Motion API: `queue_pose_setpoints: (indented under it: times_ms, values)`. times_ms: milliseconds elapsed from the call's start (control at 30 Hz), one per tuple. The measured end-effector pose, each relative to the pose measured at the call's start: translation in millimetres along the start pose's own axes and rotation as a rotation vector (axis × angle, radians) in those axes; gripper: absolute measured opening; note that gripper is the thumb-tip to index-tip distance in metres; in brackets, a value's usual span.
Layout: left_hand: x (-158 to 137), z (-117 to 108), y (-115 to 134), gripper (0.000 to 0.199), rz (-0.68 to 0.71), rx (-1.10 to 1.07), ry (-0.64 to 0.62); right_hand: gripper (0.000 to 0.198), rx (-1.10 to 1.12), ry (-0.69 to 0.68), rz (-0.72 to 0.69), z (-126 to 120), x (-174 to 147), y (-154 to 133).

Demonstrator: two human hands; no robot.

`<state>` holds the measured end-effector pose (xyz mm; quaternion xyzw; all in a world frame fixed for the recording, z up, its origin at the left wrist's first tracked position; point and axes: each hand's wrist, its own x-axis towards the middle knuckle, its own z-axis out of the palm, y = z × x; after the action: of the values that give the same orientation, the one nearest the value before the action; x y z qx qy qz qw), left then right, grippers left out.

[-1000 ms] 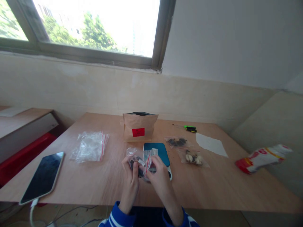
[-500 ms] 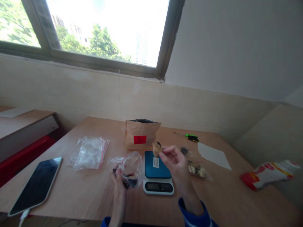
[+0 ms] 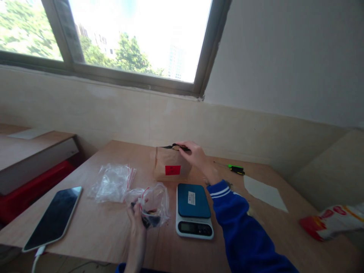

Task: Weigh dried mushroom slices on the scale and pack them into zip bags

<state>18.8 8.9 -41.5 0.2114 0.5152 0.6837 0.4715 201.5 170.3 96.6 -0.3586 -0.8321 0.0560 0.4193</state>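
Observation:
My left hand (image 3: pixel 137 220) is closed on a clear zip bag (image 3: pixel 162 199), whose mouth gapes open. Dark dried pieces (image 3: pixel 152 219) lie at the bottom of that bag. Behind the scale, a brown kraft pouch (image 3: pixel 160 165) with a red label stands upright, its top open. At the pouch's mouth, my right hand (image 3: pixel 195 152) is pinched on a tan dried piece (image 3: pixel 176 147), partly hidden by the fingers. Between the two arms sits a kitchen scale (image 3: pixel 194 201) with a blue plate and nothing on it.
Flat clear zip bags (image 3: pixel 113 184) lie to the left, beside a phone (image 3: pixel 54 216) with a white cable. On the right are screwdrivers (image 3: pixel 236 169), a sheet of paper (image 3: pixel 264 192) and a red-and-white bottle (image 3: pixel 330 222). My right sleeve mostly covers small bags there.
My right hand has moved from above the scale, up and away to the pouch's mouth, carrying the tan piece. My left hand still holds the zip bag. The view has shifted slightly.

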Motion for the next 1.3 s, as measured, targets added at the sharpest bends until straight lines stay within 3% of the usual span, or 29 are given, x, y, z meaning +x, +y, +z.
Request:
queue_pose_setpoints:
  times_ms: [300, 533, 700, 900, 967, 1133, 1300]
  values:
    - [-9.2, 5.5, -5.7, 0.064, -0.082, 0.055, -0.073, 0.027, -0.136, -0.023, -0.083, -5.4, -37.5, -11.5]
    - [-16.0, 10.3, -0.1, 0.067, -0.028, 0.056, -0.050, 0.031, -0.151, -0.031, -0.064, -13.2, -36.3, -23.7]
    - [-18.4, 10.5, -2.5, 0.064, -0.071, 0.032, -0.087, 0.031, -0.179, -0.034, -0.017, -13.0, -32.5, -37.0]
    - [-16.6, 16.1, -2.5, 0.066, -0.059, 0.014, -0.107, 0.031, 0.010, 0.066, -0.001, -27.1, -45.4, -69.7]
    - [-16.0, 18.5, -1.7, 0.065, -0.051, -0.010, -0.126, 0.027, 0.175, -0.014, 0.074, -31.0, -54.9, -82.4]
    - [-14.0, 18.8, -9.1, 0.059, -0.002, -0.001, -0.103, 0.024, 0.368, -0.518, 0.225, -17.9, -82.5, -101.0]
    - [-15.9, 15.5, -18.1, 0.052, 0.013, 0.045, -0.132, 0.006, 0.372, -0.684, 0.304, 8.5, -100.9, -95.9]
